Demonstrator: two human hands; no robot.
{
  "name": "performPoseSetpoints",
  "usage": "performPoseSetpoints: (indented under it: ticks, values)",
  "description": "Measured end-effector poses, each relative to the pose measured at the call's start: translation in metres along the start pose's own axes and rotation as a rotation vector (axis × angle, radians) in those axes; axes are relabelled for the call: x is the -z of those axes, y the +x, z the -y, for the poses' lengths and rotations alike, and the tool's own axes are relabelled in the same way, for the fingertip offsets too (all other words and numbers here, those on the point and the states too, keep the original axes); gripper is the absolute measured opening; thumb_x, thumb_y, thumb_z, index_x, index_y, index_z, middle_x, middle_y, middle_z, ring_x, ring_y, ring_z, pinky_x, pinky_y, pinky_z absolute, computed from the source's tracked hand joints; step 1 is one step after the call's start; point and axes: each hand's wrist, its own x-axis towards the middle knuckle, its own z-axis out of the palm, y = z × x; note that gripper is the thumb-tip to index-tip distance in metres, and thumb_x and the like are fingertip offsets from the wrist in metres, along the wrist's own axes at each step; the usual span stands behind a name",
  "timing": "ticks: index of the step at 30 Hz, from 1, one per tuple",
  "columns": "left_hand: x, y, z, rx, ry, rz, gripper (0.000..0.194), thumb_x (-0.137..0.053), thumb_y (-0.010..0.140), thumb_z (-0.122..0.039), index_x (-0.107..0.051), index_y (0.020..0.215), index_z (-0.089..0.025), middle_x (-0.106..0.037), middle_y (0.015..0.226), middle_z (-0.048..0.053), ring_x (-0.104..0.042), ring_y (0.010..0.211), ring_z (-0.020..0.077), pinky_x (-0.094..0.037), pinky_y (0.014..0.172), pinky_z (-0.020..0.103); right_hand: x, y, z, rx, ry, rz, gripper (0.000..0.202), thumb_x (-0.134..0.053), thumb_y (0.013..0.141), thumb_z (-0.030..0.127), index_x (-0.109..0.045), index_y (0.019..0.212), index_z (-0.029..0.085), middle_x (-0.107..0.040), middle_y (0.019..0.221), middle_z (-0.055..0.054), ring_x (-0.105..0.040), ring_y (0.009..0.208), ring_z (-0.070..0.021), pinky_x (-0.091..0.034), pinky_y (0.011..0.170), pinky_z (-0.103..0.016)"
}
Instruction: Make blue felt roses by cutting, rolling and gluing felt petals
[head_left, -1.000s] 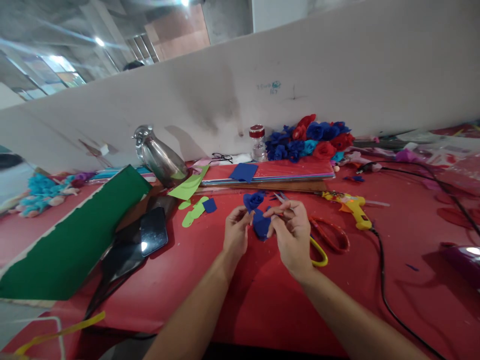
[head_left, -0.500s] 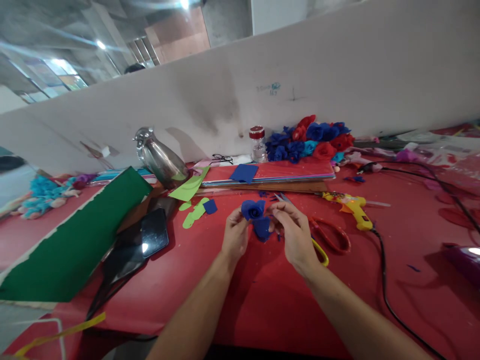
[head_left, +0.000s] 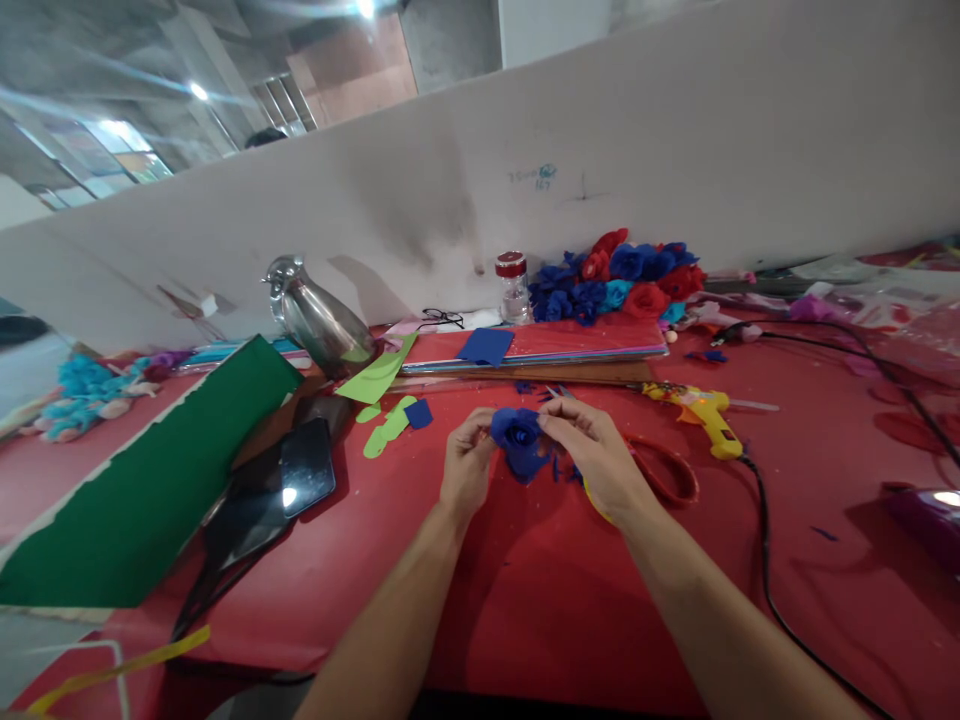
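A blue paper flower (head_left: 517, 432) with a rolled centre is held between my two hands above the red table (head_left: 495, 590). My left hand (head_left: 469, 460) pinches its left edge. Fingers of my right hand (head_left: 589, 445) close on a petal at its upper right. A broad petal hangs below the rolled centre. Just behind and under my right hand lie scissors (head_left: 679, 478) with red and yellow handles, partly covered by the hand. Small blue scraps (head_left: 556, 467) are scattered near the flower.
A yellow glue gun (head_left: 709, 415) and its black cord lie to the right. Behind stand a steel jug (head_left: 319, 320), a red-lidded jar (head_left: 513, 288) and a heap of paper flowers (head_left: 585, 285). A phone (head_left: 308, 468) and green leaf cut-outs (head_left: 390, 425) are left.
My right hand has shifted slightly up and left, its fingers now at the flower's upper right edge. The flower has turned and sits a little lower, its centre facing me more.
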Motion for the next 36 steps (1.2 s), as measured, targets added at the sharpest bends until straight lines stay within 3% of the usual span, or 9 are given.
performPoseSetpoints:
  ticks: [6, 15, 24, 36]
  values:
    - [-0.0017, 0.0002, 0.0018, 0.033, -0.01, -0.013, 0.013, -0.076, 0.061, -0.031, -0.071, 0.068, -0.02, -0.063, 0.077, 0.004, -0.056, 0.077, 0.0165, -0.046, 0.077, 0.029, -0.0007, 0.0025, -0.0029, 0.001, 0.027, -0.06, 0.015, -0.064, 0.063, 0.033, -0.057, 0.061, 0.02, -0.057, 0.052, 0.004, -0.052, 0.047, -0.0109, -0.039, 0.046, -0.023]
    - [-0.0021, -0.0006, 0.0028, 0.013, -0.026, -0.022, 0.01, -0.073, 0.064, -0.026, -0.072, 0.072, -0.02, -0.065, 0.079, 0.003, -0.057, 0.078, 0.0159, -0.045, 0.081, 0.03, -0.0026, 0.0026, -0.0057, 0.004, 0.059, -0.052, 0.022, -0.067, 0.066, 0.04, -0.058, 0.066, 0.019, -0.06, 0.056, 0.002, -0.054, 0.049, -0.0118, -0.039, 0.049, -0.024]
    - [-0.0071, -0.0019, -0.0001, 0.081, -0.089, -0.043, 0.015, -0.077, 0.062, -0.03, -0.072, 0.071, -0.02, -0.068, 0.078, 0.002, -0.059, 0.077, 0.0154, -0.045, 0.081, 0.03, -0.0036, 0.0034, -0.0055, 0.028, 0.096, -0.087, 0.017, -0.066, 0.06, 0.027, -0.059, 0.074, 0.02, -0.059, 0.06, 0.004, -0.055, 0.055, -0.0112, -0.042, 0.054, -0.024]
    - [-0.0071, -0.0004, 0.0028, 0.156, -0.153, -0.065, 0.018, -0.081, 0.056, -0.026, -0.071, 0.069, -0.018, -0.068, 0.071, 0.0, -0.058, 0.071, 0.0127, -0.042, 0.077, 0.027, -0.0037, 0.0036, -0.0102, 0.102, 0.082, -0.108, 0.025, -0.07, 0.059, 0.024, -0.058, 0.081, 0.021, -0.063, 0.074, 0.001, -0.058, 0.069, -0.0136, -0.047, 0.065, -0.027]
